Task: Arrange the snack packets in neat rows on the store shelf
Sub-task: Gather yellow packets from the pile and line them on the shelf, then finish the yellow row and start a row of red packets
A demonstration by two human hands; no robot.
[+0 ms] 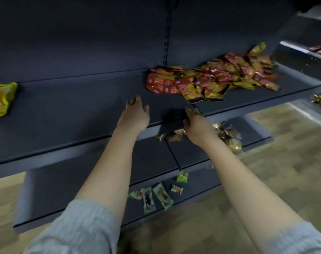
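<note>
I am seeing both hands reaching over the front edge of the dark shelf (pixel 82 114). The left hand (pixel 135 112) is lying flat with straight fingers, holding nothing. The right hand (pixel 194 120) is also loose and empty, its fingertips blurred. The snack packets (pixel 211 77) are lying in a messy heap near the shelf's back right corner, their printing unreadable. A yellow packet (pixel 2 99) is being cut off at the left edge. Lower shelves are partly hiding behind my arms.

No legible text (snack packets (pixel 209 77) too blurred)
</note>
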